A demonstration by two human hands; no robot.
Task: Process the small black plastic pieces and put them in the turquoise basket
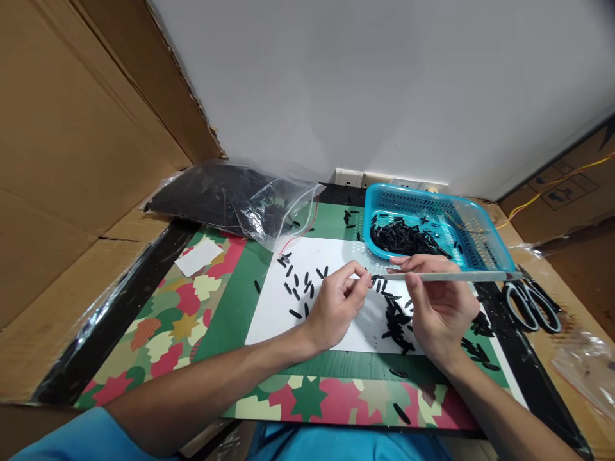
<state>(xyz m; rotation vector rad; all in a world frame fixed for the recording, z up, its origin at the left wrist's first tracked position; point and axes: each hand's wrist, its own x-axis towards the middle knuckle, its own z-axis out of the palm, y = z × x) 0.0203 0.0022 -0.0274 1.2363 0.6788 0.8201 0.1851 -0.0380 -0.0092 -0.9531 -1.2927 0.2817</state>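
Observation:
My right hand [441,306] grips a long, thin, pale grey stick-like tool [473,276] between thumb and fingers. Its narrow tip points left, toward my left hand [339,304]. The thumb and fingers of my left hand are pinched together beside that tip. A small black piece seems to be at the fingertips, mostly hidden by them. Below both hands lies a white sheet [269,326] with many small, elongated black pieces [396,323] on it, heaped near my right hand and scattered [295,291] on the left.
A blue plastic basket [502,253] with more black pieces stands behind my right hand. A clear zip bag [216,195] full of dark material lies back left. Scissors [531,307] rest at the right. Cardboard [81,128] walls the left side; a white paper piece [198,257] lies on the patterned mat [163,320].

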